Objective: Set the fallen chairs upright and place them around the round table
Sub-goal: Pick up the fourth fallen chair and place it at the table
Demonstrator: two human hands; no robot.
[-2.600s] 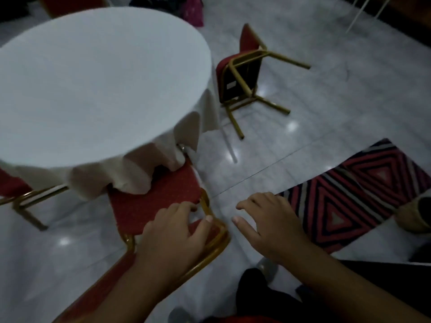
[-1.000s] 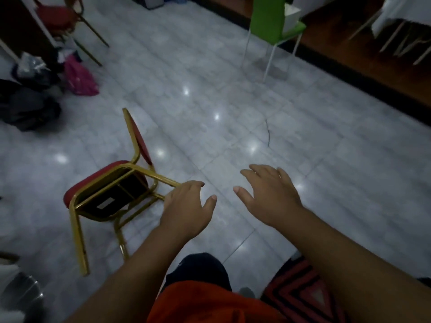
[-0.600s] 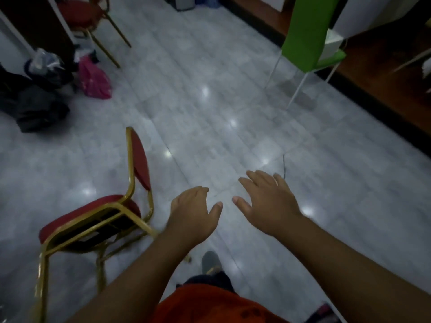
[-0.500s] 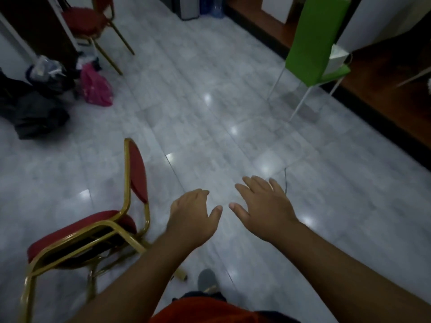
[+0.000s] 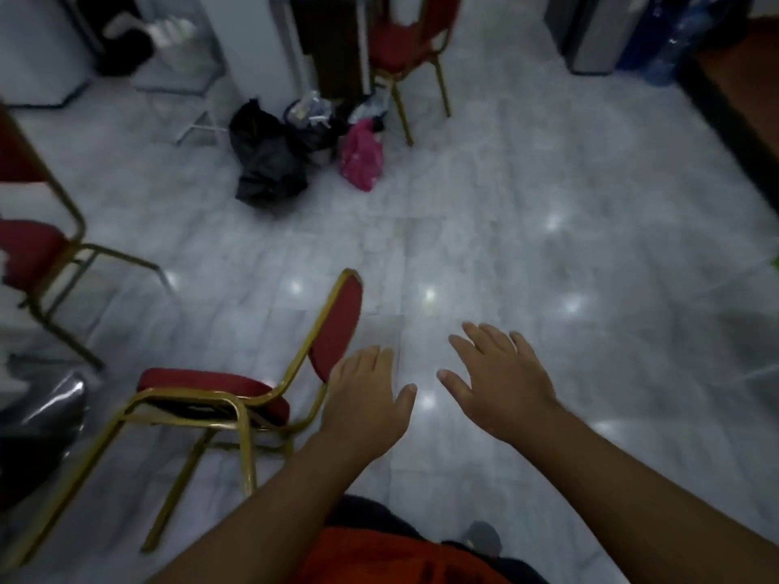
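A fallen chair (image 5: 210, 387) with a red seat and gold frame lies on its back on the grey tiled floor at the lower left, legs pointing toward me. Its red backrest (image 5: 339, 318) rests on the floor. My left hand (image 5: 366, 400) hovers open just right of the backrest's lower end and holds nothing. To its right, my right hand (image 5: 499, 381) is spread open above bare floor, also with nothing in it. A second red chair (image 5: 31, 250) shows at the left edge, its legs sticking out to the right. The round table is out of sight.
A third red chair (image 5: 404, 48) stands upright at the back. Black bags (image 5: 265, 162) and a pink bag (image 5: 362, 158) lie beside it. A grey bin (image 5: 598, 31) and blue bottles (image 5: 670, 48) stand at the top right. A shiny metal object (image 5: 46, 406) is at the lower left.
The view has swung left. The fallen chair now sits closer under my left hand, and the bags and far chair have come to the centre. Both hands stay open and hold nothing.
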